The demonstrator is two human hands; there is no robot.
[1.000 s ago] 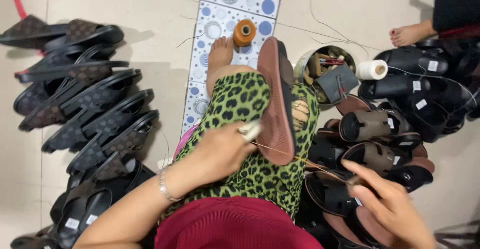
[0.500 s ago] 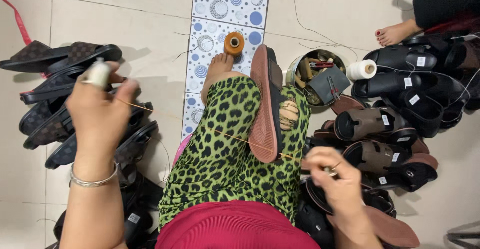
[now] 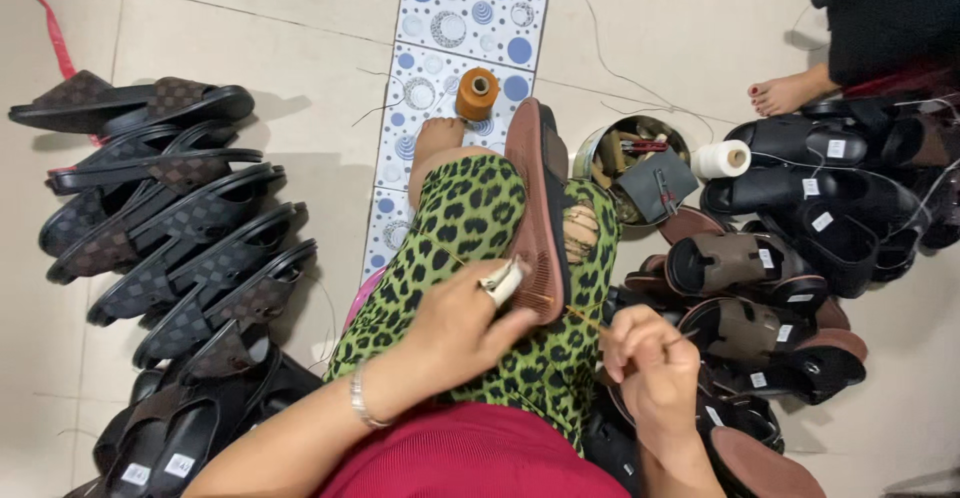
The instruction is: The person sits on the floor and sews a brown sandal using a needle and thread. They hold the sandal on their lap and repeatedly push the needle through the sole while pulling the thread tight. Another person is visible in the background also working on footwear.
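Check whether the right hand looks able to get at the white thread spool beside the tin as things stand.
Probably yes: the right hand is on the same side as the white thread spool, with only low sandals between them to reach over. It pinches a thread now, so it isn't free.

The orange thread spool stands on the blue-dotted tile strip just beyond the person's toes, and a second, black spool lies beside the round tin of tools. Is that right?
Not quite. In the head view, the spool lying beside the round tin is white, not black. The rest holds: the orange thread spool stands on the blue-dotted tile strip just beyond the toes.
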